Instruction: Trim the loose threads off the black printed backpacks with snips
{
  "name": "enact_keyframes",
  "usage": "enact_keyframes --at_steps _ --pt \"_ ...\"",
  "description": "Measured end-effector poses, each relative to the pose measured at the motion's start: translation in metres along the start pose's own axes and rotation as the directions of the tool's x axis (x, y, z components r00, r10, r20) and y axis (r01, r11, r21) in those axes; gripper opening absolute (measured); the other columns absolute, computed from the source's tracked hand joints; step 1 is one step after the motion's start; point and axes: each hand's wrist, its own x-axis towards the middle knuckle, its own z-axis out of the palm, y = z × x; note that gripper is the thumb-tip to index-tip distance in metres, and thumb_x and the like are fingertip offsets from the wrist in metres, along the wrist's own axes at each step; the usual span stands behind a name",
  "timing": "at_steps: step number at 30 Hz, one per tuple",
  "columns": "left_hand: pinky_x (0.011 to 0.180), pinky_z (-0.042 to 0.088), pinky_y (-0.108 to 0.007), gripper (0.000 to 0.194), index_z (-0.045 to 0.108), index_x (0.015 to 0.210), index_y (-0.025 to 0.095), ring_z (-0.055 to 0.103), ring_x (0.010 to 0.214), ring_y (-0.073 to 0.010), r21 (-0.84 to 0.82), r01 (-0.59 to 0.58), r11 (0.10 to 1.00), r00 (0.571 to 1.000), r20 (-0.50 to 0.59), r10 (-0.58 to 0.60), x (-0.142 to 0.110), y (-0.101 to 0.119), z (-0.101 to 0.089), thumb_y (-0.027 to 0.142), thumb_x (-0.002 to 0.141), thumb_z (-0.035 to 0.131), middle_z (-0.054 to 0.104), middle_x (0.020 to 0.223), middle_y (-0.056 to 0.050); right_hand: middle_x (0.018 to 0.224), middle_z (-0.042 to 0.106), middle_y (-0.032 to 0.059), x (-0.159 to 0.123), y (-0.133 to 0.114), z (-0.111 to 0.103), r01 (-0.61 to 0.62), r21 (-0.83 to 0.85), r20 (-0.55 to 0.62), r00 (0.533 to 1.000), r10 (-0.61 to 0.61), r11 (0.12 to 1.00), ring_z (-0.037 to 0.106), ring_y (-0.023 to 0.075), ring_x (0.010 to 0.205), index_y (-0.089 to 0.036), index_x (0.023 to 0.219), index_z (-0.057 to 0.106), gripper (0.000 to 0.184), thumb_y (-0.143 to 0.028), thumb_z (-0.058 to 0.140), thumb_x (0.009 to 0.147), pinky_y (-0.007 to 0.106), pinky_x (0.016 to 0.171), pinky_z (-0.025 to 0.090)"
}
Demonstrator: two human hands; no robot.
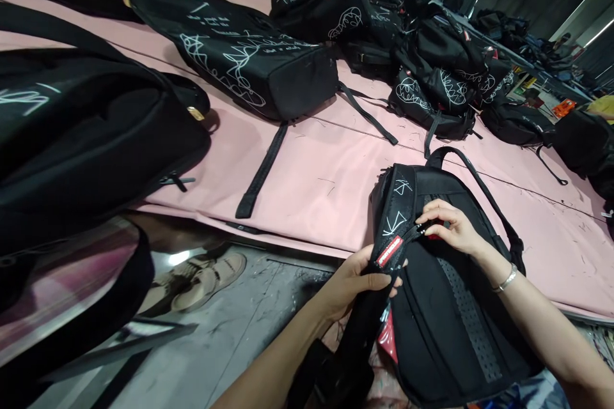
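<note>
A black backpack (422, 326) leans against the table edge in front of me, its padded back panel toward me. White line drawings and a red label (389, 252) mark its shoulder strap (394, 223). My left hand (364, 278) is closed round that strap just below the label, thumb on top. Above the back panel, my right hand (446, 225) has its fingers pinched together beside the strap. Between those fingertips is a small dark thing with shiny spots, too small to name. A bit of red shows under this hand.
More black backpacks lie on the pink-covered table (307, 185): a large one (96, 128) at the left, one with white scribbles (240, 51) behind, and a heap (426, 70) at the back right. Loose straps trail across the cover. Sandals (211, 281) show on the grey floor beneath.
</note>
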Motion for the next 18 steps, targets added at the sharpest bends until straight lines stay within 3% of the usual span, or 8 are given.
enact_keyframes --at_steps 8,18 --pt "0.059 0.047 -0.023 0.037 0.055 0.094 0.012 0.059 0.061 -0.0124 0.002 0.013 1.0 1.0 -0.012 -0.013 0.002 -0.003 0.001 0.019 0.062 0.073 0.063 0.074 -0.005 0.085 0.057 0.0066 0.015 -0.003 -0.005 0.116 -0.046 0.127 0.986 -0.11 0.992 0.054 0.0146 0.081 -0.016 0.086 0.065 0.016 -0.03 0.059 0.081 0.03 0.076 0.044" --pt "0.056 0.045 -0.023 0.039 0.057 0.095 0.012 0.059 0.06 -0.0137 0.025 0.036 0.999 0.999 0.036 -0.037 0.007 -0.001 -0.002 0.021 0.061 0.074 0.064 0.073 -0.006 0.084 0.057 0.0067 0.02 0.003 -0.007 0.074 0.031 0.177 0.981 -0.079 0.997 0.055 0.014 0.08 -0.015 0.084 0.064 0.02 -0.034 0.06 0.08 0.029 0.074 0.046"
